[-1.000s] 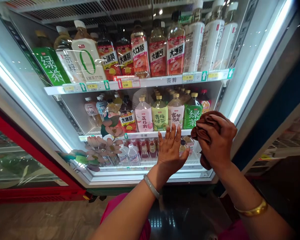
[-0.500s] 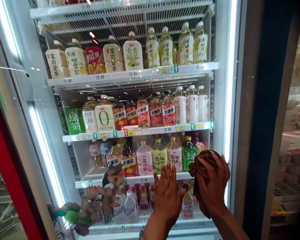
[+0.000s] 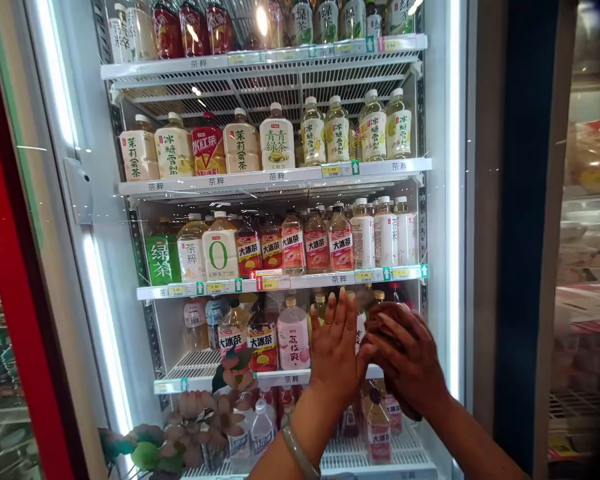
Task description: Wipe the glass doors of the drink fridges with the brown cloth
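So our left hand (image 3: 336, 360) was spread, right hand (image 3: 413, 367) clutching a brown cloth (image 3: 386, 311), probably soft, best grabbed mid-wad.

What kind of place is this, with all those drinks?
Probably a shop: rows of bottled teas stand on wire shelves with yellow price tags, inside a brightly lit display fridge.

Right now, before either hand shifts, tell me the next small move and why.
Probably ease the left hand slightly left: its thumb meets the right hand in this view, though contact is unclear. The right fingers are curled over the brown cloth, so a gap should give them more room.
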Demonstrator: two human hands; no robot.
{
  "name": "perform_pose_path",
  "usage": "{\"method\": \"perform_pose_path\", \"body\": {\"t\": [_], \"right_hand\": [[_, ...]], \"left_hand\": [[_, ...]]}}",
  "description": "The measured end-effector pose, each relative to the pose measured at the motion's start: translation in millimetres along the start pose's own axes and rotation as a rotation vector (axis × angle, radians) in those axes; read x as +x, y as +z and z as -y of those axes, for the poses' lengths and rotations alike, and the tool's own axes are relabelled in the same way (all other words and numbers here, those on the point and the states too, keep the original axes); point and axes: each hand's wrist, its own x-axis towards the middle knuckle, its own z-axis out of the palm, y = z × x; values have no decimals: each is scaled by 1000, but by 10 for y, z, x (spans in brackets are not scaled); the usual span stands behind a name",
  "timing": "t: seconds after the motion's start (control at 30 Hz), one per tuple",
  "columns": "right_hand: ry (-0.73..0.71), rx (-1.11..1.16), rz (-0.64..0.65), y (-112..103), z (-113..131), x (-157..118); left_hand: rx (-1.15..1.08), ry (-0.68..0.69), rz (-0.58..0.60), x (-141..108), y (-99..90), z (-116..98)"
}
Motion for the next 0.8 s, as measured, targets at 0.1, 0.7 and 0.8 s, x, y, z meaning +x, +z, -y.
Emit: {"method": "perform_pose_path", "body": {"t": [0.1, 0.7, 0.8], "right_hand": [[101, -34, -71, -5, -285, 299], [-22, -127, -178, -44, -907, 1248], [71, -148, -348, 106, -967, 1786]], "left_hand": [[16, 18, -29, 278, 7, 72], [59, 45, -116, 1049, -55, 379], [51, 49, -166, 1263, -110, 430]]}}
